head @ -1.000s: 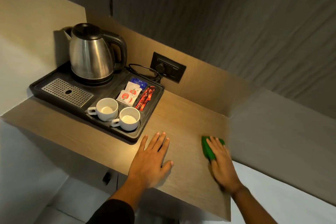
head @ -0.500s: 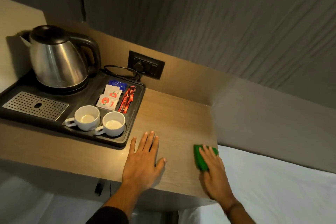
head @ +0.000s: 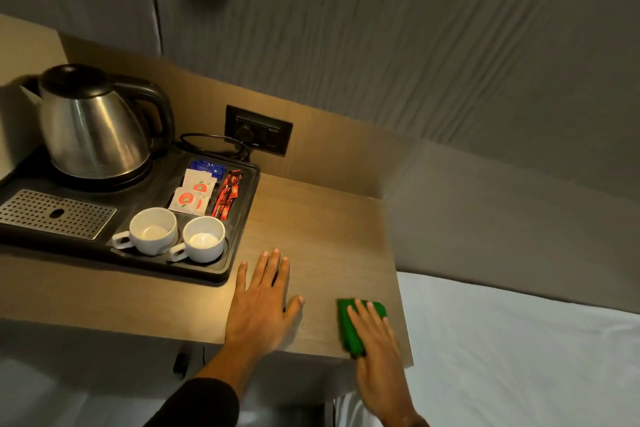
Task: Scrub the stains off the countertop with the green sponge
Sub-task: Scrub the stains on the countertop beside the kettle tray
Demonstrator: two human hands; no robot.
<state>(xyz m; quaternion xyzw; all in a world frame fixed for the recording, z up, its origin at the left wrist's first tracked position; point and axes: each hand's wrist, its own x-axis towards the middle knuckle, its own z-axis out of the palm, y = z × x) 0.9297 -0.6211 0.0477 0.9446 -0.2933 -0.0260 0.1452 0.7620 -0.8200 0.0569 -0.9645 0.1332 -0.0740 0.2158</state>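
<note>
Right hand [head: 375,340] is flat on top of the green sponge [head: 349,329], fingers extended, pressing it down rather than pinching it. Sponge sits at the near right corner of the countertop [head: 322,236], its near end right at the front edge. Hand looks motion-blurred, so my read is mid-stroke.

Left hand [head: 263,302] is empty, palm down, fingers spread on the wood just beside the near right corner of the black tray [head: 239,253]. Looks like a brace. Dark sleeve [head: 201,402] on that forearm, which comes in from the near edge.

No stains resolvable from this view; surface is lit warm and grain hides detail.

For the scrub:
- keep pressure through the palm, not the fingertips, so the whole sponge face bites
- short overlapping strokes, working from the corner toward the far wall
- don't run off the front or right edge; white bedding [head: 519,357] is right beside it
- stay clear of the tray: two white cups [head: 180,236], sachets [head: 197,191] and the kettle [head: 93,125] sit on it, with the cord [head: 214,140] plugged into the socket [head: 258,130]
- shift the left hand to reach the patch under it
</note>
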